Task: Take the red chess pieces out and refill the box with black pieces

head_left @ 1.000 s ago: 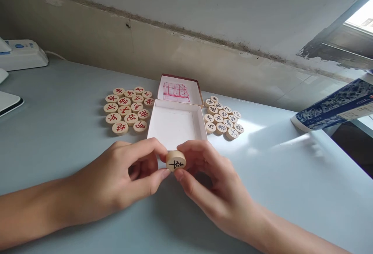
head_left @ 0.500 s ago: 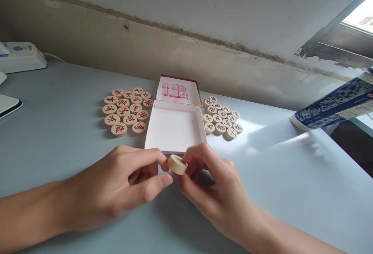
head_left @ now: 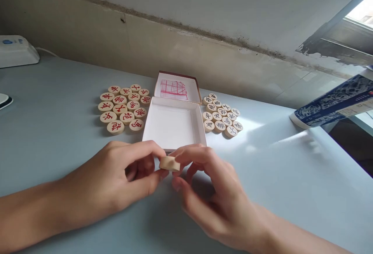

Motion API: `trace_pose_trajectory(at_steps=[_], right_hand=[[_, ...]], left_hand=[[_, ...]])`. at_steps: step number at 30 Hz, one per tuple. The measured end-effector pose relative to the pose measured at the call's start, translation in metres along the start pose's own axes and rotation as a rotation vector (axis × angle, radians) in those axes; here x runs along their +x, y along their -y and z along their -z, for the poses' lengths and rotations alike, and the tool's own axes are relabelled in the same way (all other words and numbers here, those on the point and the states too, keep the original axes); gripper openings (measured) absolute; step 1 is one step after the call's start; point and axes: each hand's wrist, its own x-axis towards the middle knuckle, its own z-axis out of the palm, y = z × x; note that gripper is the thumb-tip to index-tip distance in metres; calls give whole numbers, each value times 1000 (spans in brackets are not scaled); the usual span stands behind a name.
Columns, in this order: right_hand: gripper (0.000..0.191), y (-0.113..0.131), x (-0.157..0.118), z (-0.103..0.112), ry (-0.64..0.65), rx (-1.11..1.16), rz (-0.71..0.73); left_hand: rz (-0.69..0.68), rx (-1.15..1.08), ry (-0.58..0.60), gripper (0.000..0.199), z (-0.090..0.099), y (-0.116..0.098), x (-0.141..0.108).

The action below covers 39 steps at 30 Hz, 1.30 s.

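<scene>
One pale round wooden piece (head_left: 169,164) turned edge-on

Its black character showed a second ago; now mostly rim. The left hand (head_left: 115,178) pinches it; the right hand (head_left: 217,191) has loosened, thumb off. It's still outside the square white cardboard box (head_left: 171,125).

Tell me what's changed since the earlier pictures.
The held piece has turned from showing its black character to showing its edge. The left hand pinches it again; the right hand has taken its thumb off. The open box, red-marked pieces and black-marked pieces stayed put.
</scene>
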Motion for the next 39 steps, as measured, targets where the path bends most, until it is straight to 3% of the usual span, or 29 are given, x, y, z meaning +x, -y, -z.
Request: trace_pose_trajectory(at_steps=[4, 11, 16, 21, 25, 29, 34, 39], right_hand=[[21, 0, -1, -1, -34, 28, -48], [25, 1, -2, 0, -59, -77, 81], [19, 1, -3, 1, -61, -223, 110], [23, -9, 3, 9, -154, -573, 145], [17, -16, 8, 12, -171, -643, 54], [14, -17, 9, 11, -148, -673, 19], [9, -18, 4, 10, -67, -725, 36], [18, -19, 0, 8, -3, -842, 122]], left_hand=[[4, 28, -39, 16, 1, -2, 1], [31, -38, -42, 21, 1, 5, -9], [-207, 196, -129, 18, 2, 9, -13], [-465, 551, -273, 26, 2, 10, -12], [-550, 698, -173, 23, 1, 13, -9], [-531, 725, -166, 31, 0, 17, -9], [-512, 700, -141, 30, 0, 19, -10], [-520, 703, -143, 29, 0, 18, -10]])
